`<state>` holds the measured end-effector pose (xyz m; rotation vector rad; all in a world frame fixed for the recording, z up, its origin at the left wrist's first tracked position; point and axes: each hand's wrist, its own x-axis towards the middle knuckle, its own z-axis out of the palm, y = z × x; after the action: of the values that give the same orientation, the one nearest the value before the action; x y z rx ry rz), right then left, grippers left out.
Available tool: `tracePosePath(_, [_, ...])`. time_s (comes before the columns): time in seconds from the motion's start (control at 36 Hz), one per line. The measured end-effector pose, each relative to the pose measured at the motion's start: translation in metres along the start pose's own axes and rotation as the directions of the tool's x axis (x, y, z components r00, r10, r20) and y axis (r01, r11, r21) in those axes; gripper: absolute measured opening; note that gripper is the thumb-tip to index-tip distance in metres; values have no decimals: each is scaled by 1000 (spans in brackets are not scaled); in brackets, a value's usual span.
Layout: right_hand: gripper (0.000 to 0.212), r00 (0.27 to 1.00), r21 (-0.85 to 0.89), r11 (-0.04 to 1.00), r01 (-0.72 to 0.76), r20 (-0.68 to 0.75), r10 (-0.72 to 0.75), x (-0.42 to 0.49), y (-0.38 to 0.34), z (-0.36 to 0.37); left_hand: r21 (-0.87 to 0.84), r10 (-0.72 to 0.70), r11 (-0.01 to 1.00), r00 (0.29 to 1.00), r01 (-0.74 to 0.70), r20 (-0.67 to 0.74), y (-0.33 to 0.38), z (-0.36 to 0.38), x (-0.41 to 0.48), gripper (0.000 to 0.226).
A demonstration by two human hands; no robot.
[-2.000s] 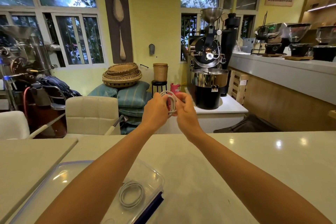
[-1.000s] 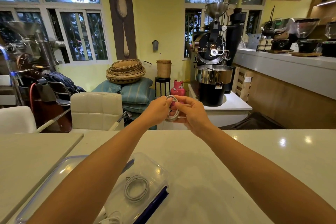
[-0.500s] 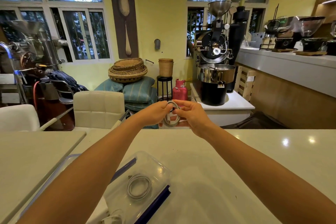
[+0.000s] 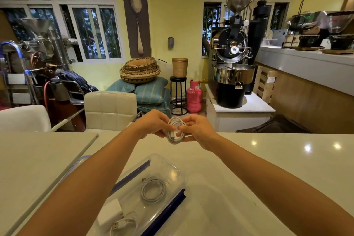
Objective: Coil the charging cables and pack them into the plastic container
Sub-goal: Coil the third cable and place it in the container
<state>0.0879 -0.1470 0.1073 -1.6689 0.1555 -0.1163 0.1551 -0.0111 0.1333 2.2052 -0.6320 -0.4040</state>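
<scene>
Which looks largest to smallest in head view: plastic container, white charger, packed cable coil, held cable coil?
1. plastic container
2. white charger and packed cable coil: alike, unranked
3. held cable coil, though farther from the camera

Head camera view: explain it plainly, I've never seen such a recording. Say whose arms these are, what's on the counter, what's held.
No machine here: a person wears one wide-angle camera on the head, looking forward and down, so both bare arms are their own. The left hand and right hand together pinch a white cable wound into a small coil, above the pale counter's far edge. Nearer the camera sits a clear plastic container. Inside lie another coiled cable, a white charger block and a loose cable with a USB plug.
</scene>
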Motion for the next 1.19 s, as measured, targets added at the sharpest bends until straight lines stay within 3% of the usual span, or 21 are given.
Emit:
tracePosePath(0.19, [8,998,-75,995,-64,14,65,5,14,28,-14,-94,996,988,93,-120,-26,0,-18,6])
tracePosePath(0.28, [11,994,-134,986,-96,33,102,5,20,43,-23,-169,986,977,167,-131,-38,0,-26,19])
tracePosePath(0.39, [17,987,-233,964,-129,66,148,2,26,60,20,-257,965,956,262,-144,-53,1,-38,7])
tracePosePath(0.44, [7,980,-298,945,-134,104,172,1,30,66,64,-297,949,943,309,-149,-60,3,-44,8])
tracePosePath(0.53, [19,965,-408,903,-131,155,210,-1,35,74,103,-344,928,929,358,-134,-68,9,-53,15])
tracePosePath(0.61, [8,939,-527,842,-112,222,264,-5,38,80,133,-394,905,915,403,-90,-77,19,-63,20])
tracePosePath(0.69, [18,913,-623,777,-87,262,312,-9,42,85,123,-446,887,895,445,-22,-86,29,-71,16])
tracePosePath(0.72, [25,905,-646,759,-79,272,326,-11,44,86,114,-455,885,890,451,9,-88,32,-75,13])
tracePosePath(0.81, [31,880,-702,711,-42,311,359,-17,50,89,77,-451,892,888,446,83,-96,40,-83,44])
tracePosePath(0.89, [31,855,-745,667,5,349,383,-20,54,92,78,-487,874,861,480,147,-98,45,-88,11])
tracePosePath(1.08, [21,821,-786,616,51,384,422,-16,60,88,261,-486,858,864,443,133,-101,48,-88,28])
tracePosePath(1.19, [31,826,-783,617,82,400,397,-15,65,86,332,-466,855,871,399,154,-104,50,-86,25])
